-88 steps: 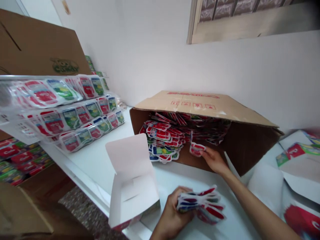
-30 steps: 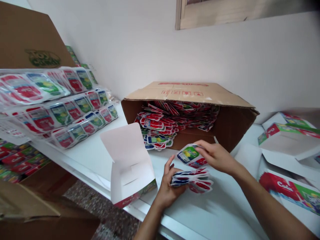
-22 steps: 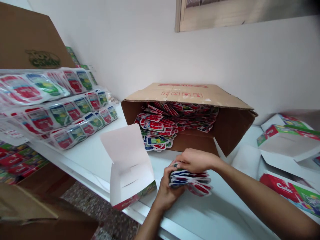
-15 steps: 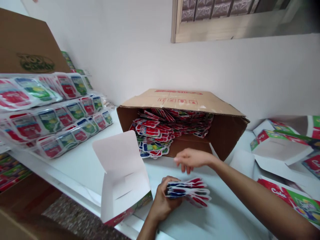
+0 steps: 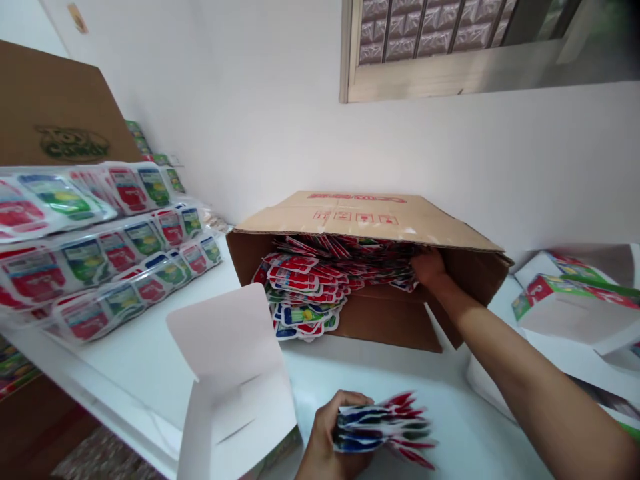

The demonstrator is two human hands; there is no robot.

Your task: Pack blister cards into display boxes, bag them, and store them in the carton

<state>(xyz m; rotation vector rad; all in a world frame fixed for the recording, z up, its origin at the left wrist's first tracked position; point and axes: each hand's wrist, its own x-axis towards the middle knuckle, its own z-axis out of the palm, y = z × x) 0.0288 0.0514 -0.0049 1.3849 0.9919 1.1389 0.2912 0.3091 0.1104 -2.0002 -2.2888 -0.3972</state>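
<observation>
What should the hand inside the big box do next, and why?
Probably pinch one packet from the pile and draw it out. The right hand is in the cardboard box, against the packets with its fingers hidden, while the left hand grips a stack of packets.

Carton box (image 5: pixel 370 217): matt brown cardboard. Sachets (image 5: pixel 300 285): glossy printed plastic film. Folding box (image 5: pixel 235 387): matt white paperboard inside. Tabletop (image 5: pixel 145 353): smooth white, slight sheen.
</observation>
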